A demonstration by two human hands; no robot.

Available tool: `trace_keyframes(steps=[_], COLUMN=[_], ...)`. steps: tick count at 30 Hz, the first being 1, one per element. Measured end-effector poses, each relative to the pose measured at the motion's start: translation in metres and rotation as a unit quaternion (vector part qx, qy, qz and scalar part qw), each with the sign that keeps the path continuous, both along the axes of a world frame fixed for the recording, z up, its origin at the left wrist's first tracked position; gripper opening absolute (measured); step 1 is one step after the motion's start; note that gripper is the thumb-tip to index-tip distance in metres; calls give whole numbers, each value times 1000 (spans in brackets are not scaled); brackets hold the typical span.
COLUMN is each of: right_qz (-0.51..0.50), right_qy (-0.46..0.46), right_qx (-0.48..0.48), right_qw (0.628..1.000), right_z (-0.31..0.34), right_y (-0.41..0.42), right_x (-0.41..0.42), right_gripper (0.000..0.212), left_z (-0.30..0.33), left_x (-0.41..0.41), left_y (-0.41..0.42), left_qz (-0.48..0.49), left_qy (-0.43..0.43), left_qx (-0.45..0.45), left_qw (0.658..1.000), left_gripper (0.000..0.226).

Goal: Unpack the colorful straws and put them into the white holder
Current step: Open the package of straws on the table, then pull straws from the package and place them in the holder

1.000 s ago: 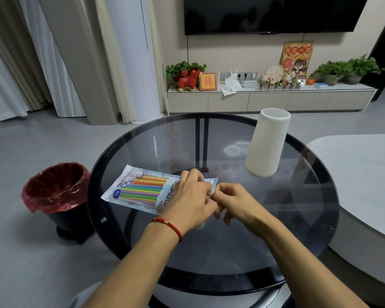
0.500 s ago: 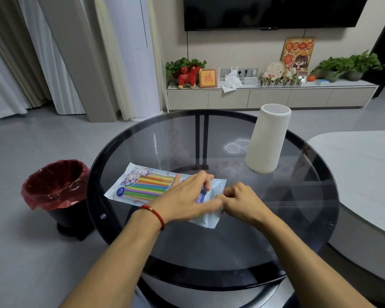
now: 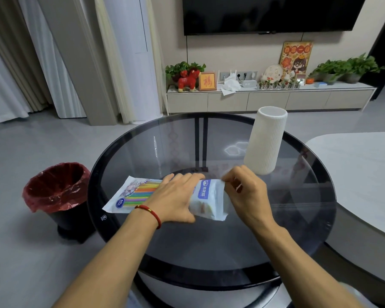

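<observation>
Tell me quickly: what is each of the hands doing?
Left hand: open, pressing flat on the straw packet.
Right hand: pinching the packet's end.

1. A home living room.
2. A wall-mounted TV (image 3: 271, 14) hangs above a low cabinet (image 3: 269, 101) carrying potted plants (image 3: 347, 67), a red toy horse (image 3: 188, 80) and framed pictures (image 3: 207, 81).
3. Curtains (image 3: 42, 56) hang at the left.
4. A round glass table (image 3: 209, 241) stands on the tiled floor beside a lined bin (image 3: 56, 192).
</observation>
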State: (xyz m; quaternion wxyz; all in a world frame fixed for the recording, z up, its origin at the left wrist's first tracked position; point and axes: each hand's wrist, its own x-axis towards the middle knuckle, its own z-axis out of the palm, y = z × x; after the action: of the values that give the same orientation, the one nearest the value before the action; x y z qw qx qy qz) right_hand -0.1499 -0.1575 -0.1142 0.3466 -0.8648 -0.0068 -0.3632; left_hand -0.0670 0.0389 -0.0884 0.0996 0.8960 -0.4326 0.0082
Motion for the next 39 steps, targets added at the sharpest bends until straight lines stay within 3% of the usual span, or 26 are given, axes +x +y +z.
trace_keyframes(steps=[4, 8, 9, 13, 17, 20, 26, 28, 32, 33, 37, 39], right_qz=[-10, 83, 108, 188, 179, 139, 76, 68, 107, 111, 56, 37], right_qy=[113, 220, 234, 275, 269, 262, 195, 196, 234, 232, 192, 167], right_qx=[211, 353, 381, 405, 405, 361, 366, 402, 522, 516, 416, 425], right_qw=[971, 905, 888, 851, 855, 884, 907, 892, 813, 817, 887, 889], right_z=[1, 1, 1, -2, -3, -6, -5, -5, -5, -7, -7, -1], right_y=[1, 3, 3, 11, 14, 13, -3, -10, -6, -4, -6, -16], right_x=[-7, -8, -8, -9, -7, -5, -1, -1, 1, 2, 1, -1], right_gripper=[20, 7, 12, 22, 20, 23, 8, 12, 12, 8, 6, 10], left_z=[2, 11, 14, 18, 6, -1, -5, -4, -3, -3, -1, 0], left_x=[6, 10, 10, 8, 6, 5, 10, 11, 8, 7, 6, 10], left_y=[4, 4, 1, -6, -2, 0, 15, 18, 15, 14, 13, 18], left_qz=[49, 67, 58, 20, 46, 63, 100, 96, 87, 87, 97, 112], left_qy=[-67, -182, -220, -300, -248, -183, -63, -35, -5, 1, 14, 36], left_qx=[17, 99, 116, 161, 141, 126, 125, 130, 133, 135, 148, 149], left_qw=[996, 976, 967, 940, 957, 973, 985, 986, 987, 987, 984, 982], left_gripper=[58, 67, 69, 83, 80, 81, 116, 118, 117, 116, 113, 112])
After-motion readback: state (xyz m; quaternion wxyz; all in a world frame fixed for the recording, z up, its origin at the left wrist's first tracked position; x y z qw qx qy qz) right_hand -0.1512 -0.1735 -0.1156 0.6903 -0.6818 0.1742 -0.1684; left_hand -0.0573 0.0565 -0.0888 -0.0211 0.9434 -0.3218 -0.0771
